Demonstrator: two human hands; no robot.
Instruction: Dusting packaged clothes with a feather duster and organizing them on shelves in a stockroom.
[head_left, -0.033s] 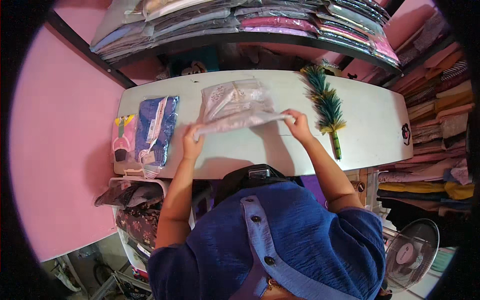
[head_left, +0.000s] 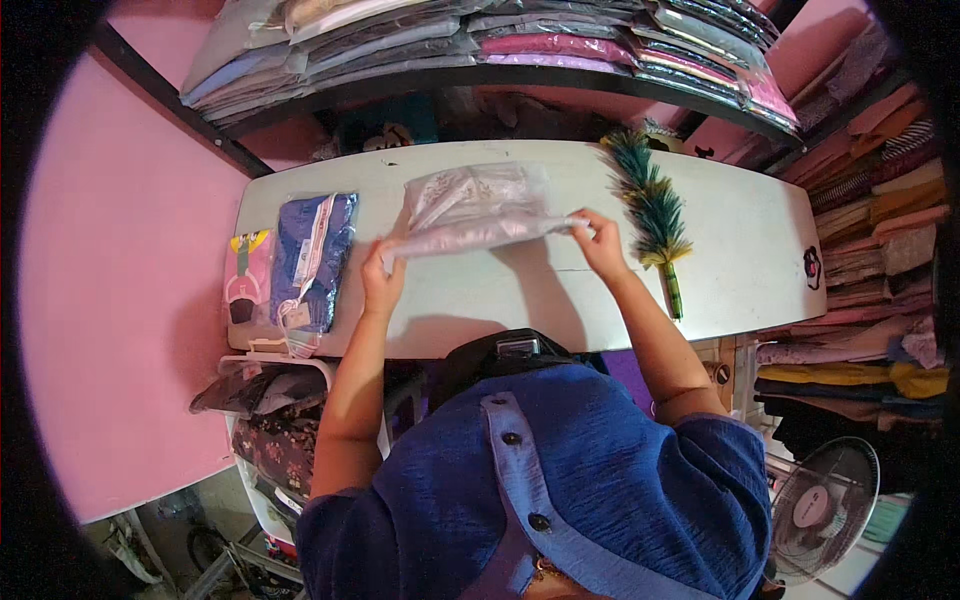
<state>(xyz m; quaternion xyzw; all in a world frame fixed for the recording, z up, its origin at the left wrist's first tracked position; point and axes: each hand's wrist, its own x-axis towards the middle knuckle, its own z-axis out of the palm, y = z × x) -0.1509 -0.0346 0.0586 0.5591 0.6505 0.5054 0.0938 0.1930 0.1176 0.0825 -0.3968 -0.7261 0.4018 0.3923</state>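
Observation:
A clear plastic bag [head_left: 470,236] with a folded, pale pinkish patterned garment [head_left: 470,192] in it lies over the middle of the white table. My left hand [head_left: 380,272] pinches the bag's near left corner. At the near right corner, my right hand [head_left: 598,240] grips the plastic between thumb and fingers. The near edge is stretched between both hands, raised a little and casting a shadow on the tabletop. Its far part looks slightly blurred.
On the table's [head_left: 720,250] left lie a bagged blue garment [head_left: 312,260] and a pink packet [head_left: 248,275]. A green feather duster [head_left: 650,205] lies to the right. Bagged clothes [head_left: 560,50] fill the shelf above the far edge. A fan [head_left: 822,510] stands at lower right.
Both hands have shifted very slightly, still on the bag's near corners. The near edge of the plastic looks puffier and the far part has settled a little lower.

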